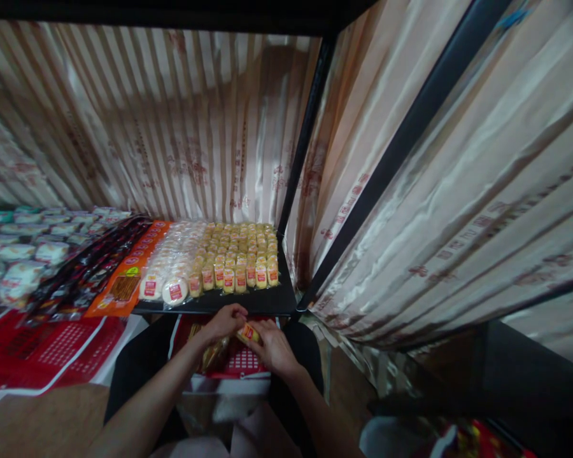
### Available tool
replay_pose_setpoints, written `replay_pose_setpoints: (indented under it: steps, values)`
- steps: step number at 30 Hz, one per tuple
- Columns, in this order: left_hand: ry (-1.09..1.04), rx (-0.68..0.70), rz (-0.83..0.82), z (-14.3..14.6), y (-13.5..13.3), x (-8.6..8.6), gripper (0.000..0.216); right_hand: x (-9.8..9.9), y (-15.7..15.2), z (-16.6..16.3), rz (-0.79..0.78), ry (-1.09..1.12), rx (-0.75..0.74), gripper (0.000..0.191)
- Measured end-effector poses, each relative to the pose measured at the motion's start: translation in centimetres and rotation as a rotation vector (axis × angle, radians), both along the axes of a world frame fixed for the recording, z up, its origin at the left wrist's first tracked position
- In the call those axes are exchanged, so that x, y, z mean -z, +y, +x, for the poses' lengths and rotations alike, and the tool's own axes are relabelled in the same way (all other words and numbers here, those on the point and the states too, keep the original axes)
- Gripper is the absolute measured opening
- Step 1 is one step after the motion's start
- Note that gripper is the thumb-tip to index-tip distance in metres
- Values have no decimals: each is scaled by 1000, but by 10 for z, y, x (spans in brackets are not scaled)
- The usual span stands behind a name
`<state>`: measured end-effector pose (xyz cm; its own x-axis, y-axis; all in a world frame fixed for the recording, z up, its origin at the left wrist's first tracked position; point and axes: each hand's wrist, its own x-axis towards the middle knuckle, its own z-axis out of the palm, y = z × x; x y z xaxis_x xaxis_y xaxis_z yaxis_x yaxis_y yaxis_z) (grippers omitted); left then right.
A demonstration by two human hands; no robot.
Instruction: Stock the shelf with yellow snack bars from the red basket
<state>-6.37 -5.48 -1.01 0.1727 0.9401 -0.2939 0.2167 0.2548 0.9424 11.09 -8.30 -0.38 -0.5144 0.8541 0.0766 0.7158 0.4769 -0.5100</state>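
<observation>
My right hand [273,348] is closed around a small wrapped snack cake [248,332], yellow with a red-and-white label. Just left of it, my left hand [225,321] has its fingers curled in near the top of the cake; whether it grips anything is hidden. Both hands are over a red basket-like container [243,364] between the knees. Inside that container, below my left hand, lies a brownish clear-wrapped packet [214,356]. On the black shelf [214,303] ahead stand rows of matching yellow wrapped cakes [241,280].
Round white wrapped cakes [175,291] adjoin the yellow rows. Further left lie an orange packet [119,286], dark packets [71,280] and white packets [21,280]. A red bag [42,350] hangs at the shelf's front left. Black posts [310,127] and printed curtains [195,127] enclose the shelf.
</observation>
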Motion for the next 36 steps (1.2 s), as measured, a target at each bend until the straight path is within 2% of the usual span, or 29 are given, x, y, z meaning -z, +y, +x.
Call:
replay_pose_setpoints:
  steps: [4, 6, 9, 11, 15, 19, 26, 36]
  values:
    - [-69, -198, 124, 9, 10, -9, 38, 6, 9, -3, 100, 104, 197, 27]
    - [-59, -303, 199, 15, 13, -10, 37, 9, 19, -7, 143, 153, 310, 24]
    - [74, -427, 323, 24, 14, -4, 28, 15, 37, -15, 207, 209, 441, 24]
    - [170, -460, 414, 31, 13, 2, 26, 20, 49, -21, 248, 244, 499, 27]
    - [238, -397, 508, 40, 14, 10, 28, 30, 69, -34, 300, 323, 564, 30]
    - [264, -385, 519, 41, 20, 9, 32, 37, 79, -43, 328, 412, 592, 27]
    - [314, -357, 476, 39, 27, 6, 35, 44, 83, -50, 262, 525, 607, 29]
    - [283, -298, 434, 38, 31, 13, 38, 46, 84, -45, 245, 485, 614, 16]
